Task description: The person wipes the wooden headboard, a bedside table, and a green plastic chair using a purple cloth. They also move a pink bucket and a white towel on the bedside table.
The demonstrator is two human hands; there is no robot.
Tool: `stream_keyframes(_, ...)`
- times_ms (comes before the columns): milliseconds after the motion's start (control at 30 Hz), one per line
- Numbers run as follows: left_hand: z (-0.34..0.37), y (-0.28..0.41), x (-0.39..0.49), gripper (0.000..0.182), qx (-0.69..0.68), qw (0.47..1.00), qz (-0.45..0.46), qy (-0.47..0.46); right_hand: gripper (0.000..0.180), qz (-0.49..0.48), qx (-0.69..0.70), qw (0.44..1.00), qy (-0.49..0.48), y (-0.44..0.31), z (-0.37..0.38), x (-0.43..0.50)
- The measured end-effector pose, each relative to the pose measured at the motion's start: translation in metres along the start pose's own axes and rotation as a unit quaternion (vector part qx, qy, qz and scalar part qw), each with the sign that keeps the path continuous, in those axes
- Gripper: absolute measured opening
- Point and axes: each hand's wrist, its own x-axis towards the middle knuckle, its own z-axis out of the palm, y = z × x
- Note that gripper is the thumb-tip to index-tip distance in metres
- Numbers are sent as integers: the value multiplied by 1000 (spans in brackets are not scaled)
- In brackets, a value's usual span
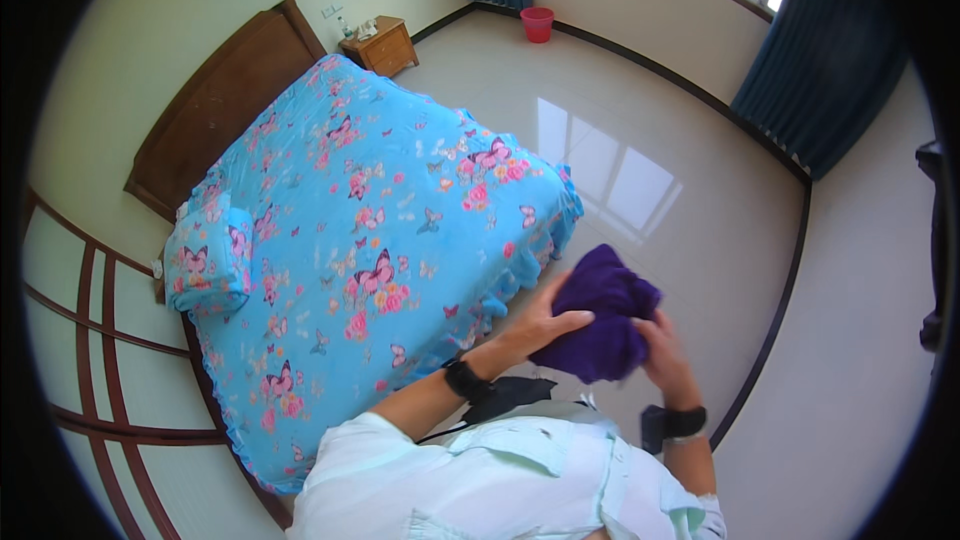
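Note:
A bunched purple cloth (600, 322) is held in front of my body, above the floor just past the bed's ruffled edge. My left hand (547, 322) grips its left side, thumb lying on top and fingers partly hidden behind it. On the cloth's right side, my right hand (664, 352) pinches the fabric, slightly blurred. Each wrist wears a black band. What the cloth is exactly, I cannot tell from its folds.
A bed with a blue butterfly-print sheet (420, 240) fills the left, with folded matching bedding (210, 259) near its wooden headboard (225, 101). Beyond are a wooden nightstand (382, 45), a pink bin (538, 25) and dark blue curtains (825, 67). Sliding doors (112, 337) stand left.

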Motion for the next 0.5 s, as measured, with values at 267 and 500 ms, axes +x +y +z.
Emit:
stream_keyframes(267,84,69,303,70,-197,959,47,-201,60,48,559,824,77,35,-170,164)
stream_keyframes(500,59,87,522,57,136,972,191,28,53,112,282,952,30,118,-268,352)
